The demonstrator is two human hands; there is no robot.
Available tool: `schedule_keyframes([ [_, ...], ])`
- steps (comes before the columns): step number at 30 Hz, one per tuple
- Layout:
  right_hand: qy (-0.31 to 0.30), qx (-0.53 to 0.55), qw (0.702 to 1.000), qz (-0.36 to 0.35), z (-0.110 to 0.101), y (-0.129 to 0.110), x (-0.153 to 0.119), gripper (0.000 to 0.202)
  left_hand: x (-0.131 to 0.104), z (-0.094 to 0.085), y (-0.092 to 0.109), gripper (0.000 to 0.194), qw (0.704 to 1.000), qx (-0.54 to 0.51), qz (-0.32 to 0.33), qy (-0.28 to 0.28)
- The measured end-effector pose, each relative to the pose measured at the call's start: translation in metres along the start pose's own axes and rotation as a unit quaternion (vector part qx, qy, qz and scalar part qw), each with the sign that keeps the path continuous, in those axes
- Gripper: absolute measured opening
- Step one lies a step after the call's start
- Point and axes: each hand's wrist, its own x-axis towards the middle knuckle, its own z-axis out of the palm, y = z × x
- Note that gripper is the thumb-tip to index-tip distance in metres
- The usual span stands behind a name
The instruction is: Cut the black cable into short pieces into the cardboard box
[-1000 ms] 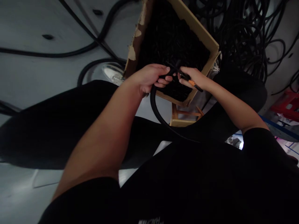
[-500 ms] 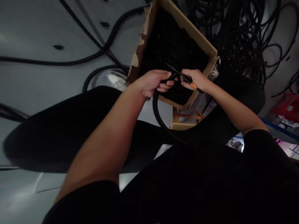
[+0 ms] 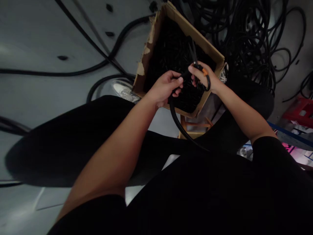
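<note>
One length of black hose (image 3: 174, 114) is what I have in the left hand (image 3: 168, 85), thumb and fingers wrapped around it near its end, which points toward the right hand; from that grip it bends down toward the lap. The right hand (image 3: 202, 77) grasps scissors (image 3: 195, 60) with black and orange handles, their blades slightly parted and pointing over the cardboard box (image 3: 205, 43). Both hands work above this box, and I see short black pieces (image 3: 168, 45) heaped inside it, too dark for me to make out singly. The box's left edge is ragged and torn, while the upper right edge runs fairly straight. Under the near corner I can see part of a wooden stool (image 3: 193, 134); whether it bears the box I can't tell. A shoe (image 3: 122, 88) sits just beside the left wall. For moving, I have the gray floor (image 3: 49, 39) stretching left, crossed by long hoses. The right is tighter: tangled hoses (image 3: 254, 49) crowd beyond the box, with a red crate (image 3: 299, 112) farther out.
</note>
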Motion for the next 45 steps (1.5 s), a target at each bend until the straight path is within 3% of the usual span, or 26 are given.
schedule_keyframes([
  [2, 0.006, -0.005, 1.0, 0.008, -0.006, 0.0, 0.001, 0.046, 0.009, -0.006, -0.006, 0.044, 0.998, 0.013, 0.04, 0.038],
  [6, -0.075, -0.104, 0.991, -0.026, -0.011, 0.007, -0.002, 0.025, 0.021, -0.018, -0.014, 0.043, 0.991, 0.055, 0.08, 0.088],
  [12, -0.156, -0.241, 0.951, -0.112, -0.01, 0.015, 0.0, 0.022, 0.018, -0.014, -0.02, 0.037, 0.99, 0.116, 0.057, 0.061],
  [17, -0.136, -0.259, 0.95, -0.11, -0.001, 0.01, -0.002, 0.032, 0.018, -0.013, -0.022, 0.031, 0.979, 0.173, 0.096, 0.055],
  [23, -0.064, -0.248, 0.965, -0.063, 0.022, -0.002, -0.019, 0.048, 0.015, -0.022, -0.017, 0.018, 0.952, 0.259, 0.143, 0.084],
  [28, -0.054, -0.26, 0.963, -0.048, 0.022, 0.0, -0.023, 0.044, 0.012, -0.021, -0.009, 0.031, 0.94, 0.315, 0.103, 0.079],
  [31, -0.081, -0.262, 0.96, -0.058, 0.012, 0.006, -0.018, 0.03, 0.011, -0.018, -0.007, 0.037, 0.961, 0.271, 0.056, 0.022],
  [36, -0.102, -0.259, 0.957, -0.078, -0.005, 0.009, -0.012, 0.023, 0.0, -0.015, -0.001, 0.036, 0.993, 0.063, -0.034, -0.09],
  [38, -0.107, -0.24, 0.961, -0.081, -0.007, 0.009, -0.011, 0.029, -0.004, -0.014, 0.004, 0.034, 0.994, 0.007, -0.047, -0.095],
  [41, -0.098, -0.165, 0.979, -0.073, -0.002, 0.009, -0.012, 0.045, -0.005, -0.01, 0.01, 0.028, 0.997, -0.011, -0.045, -0.056],
  [45, -0.105, -0.078, 0.99, -0.059, 0.013, 0.001, -0.015, 0.06, -0.001, 0.0, 0.005, 0.042, 0.998, 0.035, -0.013, -0.042],
])
